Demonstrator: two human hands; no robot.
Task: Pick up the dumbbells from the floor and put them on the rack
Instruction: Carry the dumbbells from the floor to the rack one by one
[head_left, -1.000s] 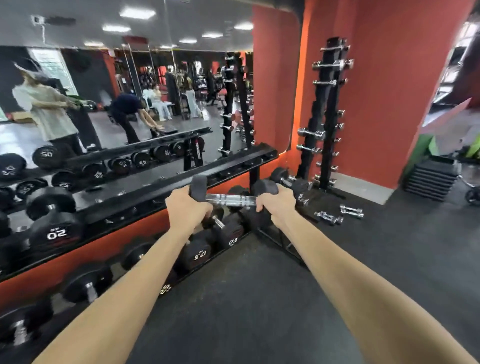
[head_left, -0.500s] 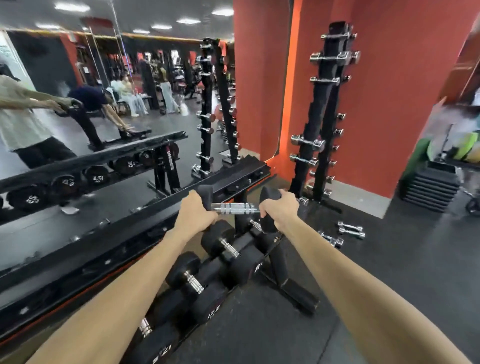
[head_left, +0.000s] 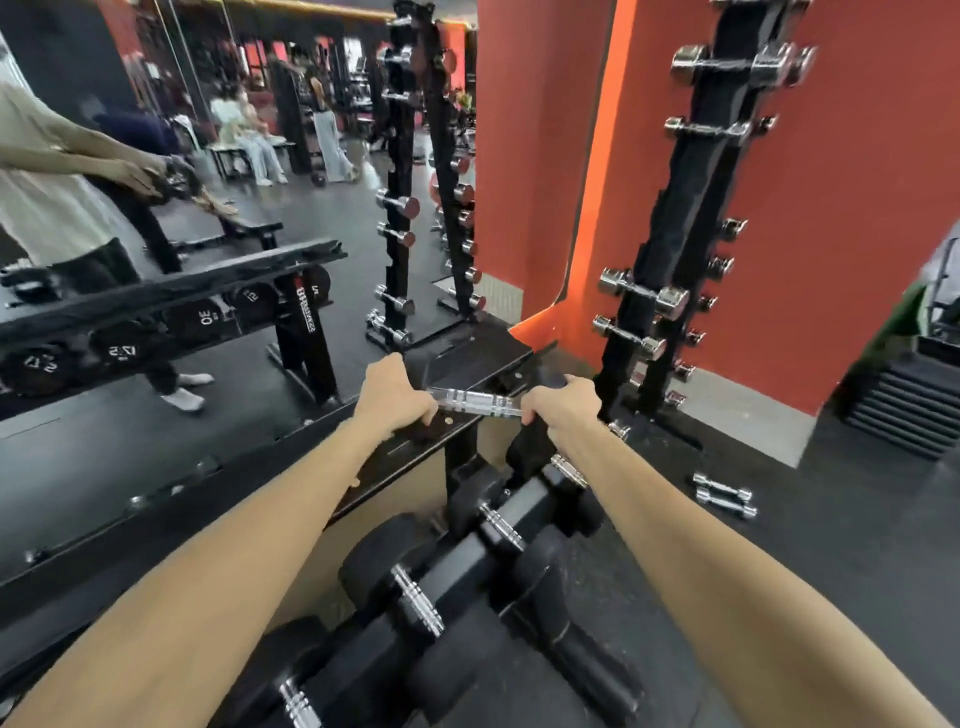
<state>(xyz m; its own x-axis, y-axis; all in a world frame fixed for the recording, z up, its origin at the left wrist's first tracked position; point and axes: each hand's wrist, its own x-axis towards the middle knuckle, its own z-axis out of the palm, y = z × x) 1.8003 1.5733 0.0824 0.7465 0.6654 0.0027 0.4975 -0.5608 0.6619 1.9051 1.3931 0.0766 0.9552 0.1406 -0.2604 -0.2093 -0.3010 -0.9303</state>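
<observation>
Grip: left hand (head_left: 393, 396) and right hand (head_left: 562, 405) grasp one dumbbell (head_left: 475, 402) by its ends.
Rack (head_left: 457, 366): three dumbbells (head_left: 501, 525) on its near lower tier.
Floor: two chrome dumbbells (head_left: 723, 494), right.

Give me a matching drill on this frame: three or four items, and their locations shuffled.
Items:
1. black dumbbell
2. chrome dumbbell pair
3. tall vertical rack
4. dumbbells on lower tier

Locations:
A. loose on the floor, to the right
B. held by left hand and right hand over the rack's top shelf
C. against the red wall
D. under the person's forearms

Pairs: 1-B, 2-A, 3-C, 4-D
</observation>
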